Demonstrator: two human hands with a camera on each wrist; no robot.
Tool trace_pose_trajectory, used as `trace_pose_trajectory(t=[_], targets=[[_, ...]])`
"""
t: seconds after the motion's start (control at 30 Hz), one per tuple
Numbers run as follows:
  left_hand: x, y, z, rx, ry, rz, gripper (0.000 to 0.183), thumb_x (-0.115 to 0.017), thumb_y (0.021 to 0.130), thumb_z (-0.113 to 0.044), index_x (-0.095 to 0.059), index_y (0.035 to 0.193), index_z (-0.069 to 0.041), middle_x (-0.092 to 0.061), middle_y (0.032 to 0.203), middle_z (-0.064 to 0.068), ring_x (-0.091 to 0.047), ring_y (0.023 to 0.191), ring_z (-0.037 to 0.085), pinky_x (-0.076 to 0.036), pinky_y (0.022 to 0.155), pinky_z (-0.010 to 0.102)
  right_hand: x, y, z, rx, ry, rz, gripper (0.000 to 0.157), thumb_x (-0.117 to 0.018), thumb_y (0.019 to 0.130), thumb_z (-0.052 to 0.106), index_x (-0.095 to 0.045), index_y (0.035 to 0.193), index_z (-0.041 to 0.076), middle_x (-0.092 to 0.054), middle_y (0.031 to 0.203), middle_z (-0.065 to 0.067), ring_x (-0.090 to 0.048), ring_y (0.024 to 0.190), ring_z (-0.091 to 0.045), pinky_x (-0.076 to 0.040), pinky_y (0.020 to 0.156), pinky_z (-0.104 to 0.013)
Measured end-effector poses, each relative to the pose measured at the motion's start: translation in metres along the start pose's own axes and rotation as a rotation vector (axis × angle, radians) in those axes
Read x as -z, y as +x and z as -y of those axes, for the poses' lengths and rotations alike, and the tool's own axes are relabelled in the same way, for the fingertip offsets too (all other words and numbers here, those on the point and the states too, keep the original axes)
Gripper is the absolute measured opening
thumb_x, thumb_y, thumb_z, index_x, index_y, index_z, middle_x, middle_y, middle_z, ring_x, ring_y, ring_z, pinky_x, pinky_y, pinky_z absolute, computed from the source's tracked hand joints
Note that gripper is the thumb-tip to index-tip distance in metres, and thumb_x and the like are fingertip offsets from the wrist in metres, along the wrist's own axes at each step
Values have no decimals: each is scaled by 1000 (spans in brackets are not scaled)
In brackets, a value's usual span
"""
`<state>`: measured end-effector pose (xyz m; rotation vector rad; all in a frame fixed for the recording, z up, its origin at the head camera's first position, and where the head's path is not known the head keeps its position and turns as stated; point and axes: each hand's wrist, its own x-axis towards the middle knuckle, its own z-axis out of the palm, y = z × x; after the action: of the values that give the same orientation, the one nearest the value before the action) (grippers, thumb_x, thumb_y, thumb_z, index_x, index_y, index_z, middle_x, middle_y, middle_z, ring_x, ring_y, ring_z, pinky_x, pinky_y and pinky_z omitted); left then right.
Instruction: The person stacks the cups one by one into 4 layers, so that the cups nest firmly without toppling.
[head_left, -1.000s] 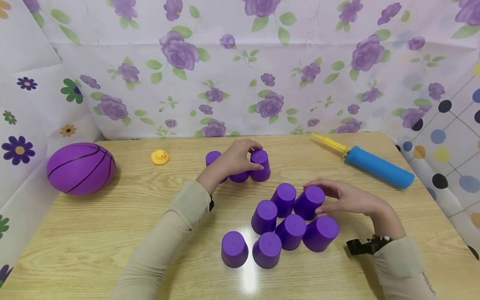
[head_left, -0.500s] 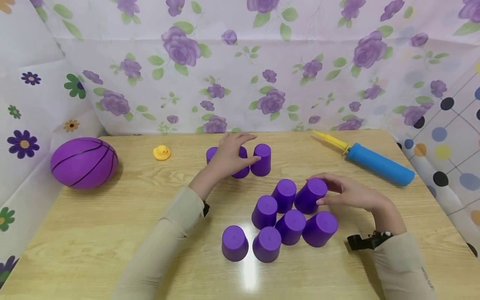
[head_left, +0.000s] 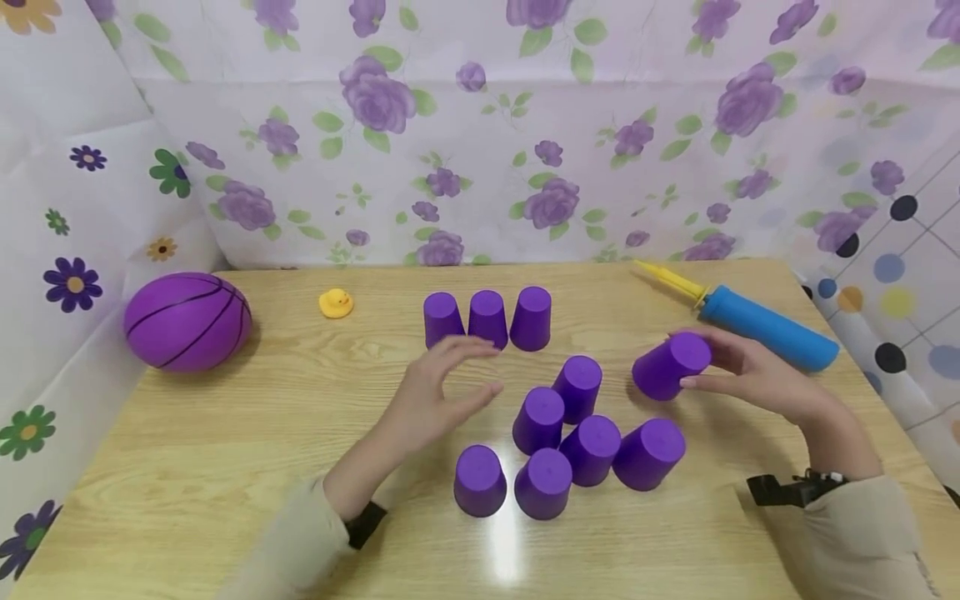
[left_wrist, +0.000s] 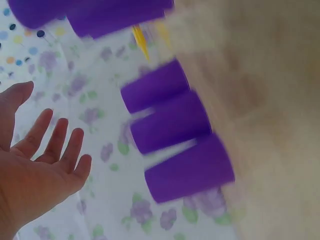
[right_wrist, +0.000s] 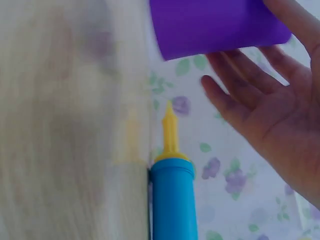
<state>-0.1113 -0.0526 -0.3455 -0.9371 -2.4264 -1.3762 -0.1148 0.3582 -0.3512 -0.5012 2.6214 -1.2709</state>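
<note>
My right hand [head_left: 765, 375] grips a purple plastic cup [head_left: 671, 367], bottom up and tilted, to the right of the other cups; the right wrist view shows this cup [right_wrist: 220, 25] between thumb and fingers. My left hand [head_left: 431, 400] holds nothing, its fingers spread, just in front of the back row. That row is three upside-down cups, among them a middle cup [head_left: 487, 319]; the left wrist view shows the open palm [left_wrist: 45, 170] beside them. Several more upside-down cups stand in a cluster at the front, including a leftmost cup [head_left: 480, 481] and a rightmost cup [head_left: 649, 454].
A blue hand pump [head_left: 768, 327] with a yellow nozzle lies at the back right, close behind my right hand. A small yellow rubber duck [head_left: 336, 303] and a purple ball [head_left: 187, 322] with black lines sit at the back left of the wooden table [head_left: 247, 467].
My left hand has let go of the back row's right cup and drawn back toward me. My right hand has carried its cup to the right, away from the front cluster.
</note>
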Motion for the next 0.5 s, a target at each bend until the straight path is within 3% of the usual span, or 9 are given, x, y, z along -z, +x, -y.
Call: trace_pose_trajectory(t=[0.27, 0.5], targets=[[-9, -42, -22, 109, -115, 188, 49, -77, 76, -33, -60, 119, -20, -57, 122, -7, -52, 117, 12, -43, 100, 37, -17, 21, 0, -42, 91, -108, 53, -64, 90, 21, -42, 138, 15, -56, 124, -1, -55, 110, -2, -50, 85, -18], [-4, -56, -15, 172, -76, 238, 62, -82, 69, -36, -56, 124, -27, -48, 132, -9, -45, 125, 16, -39, 103, 45, -28, 56, 4, -38, 131, -110, 53, -63, 89, 28, -43, 137, 18, -55, 126, -3, -52, 117, -18, -49, 87, -20]])
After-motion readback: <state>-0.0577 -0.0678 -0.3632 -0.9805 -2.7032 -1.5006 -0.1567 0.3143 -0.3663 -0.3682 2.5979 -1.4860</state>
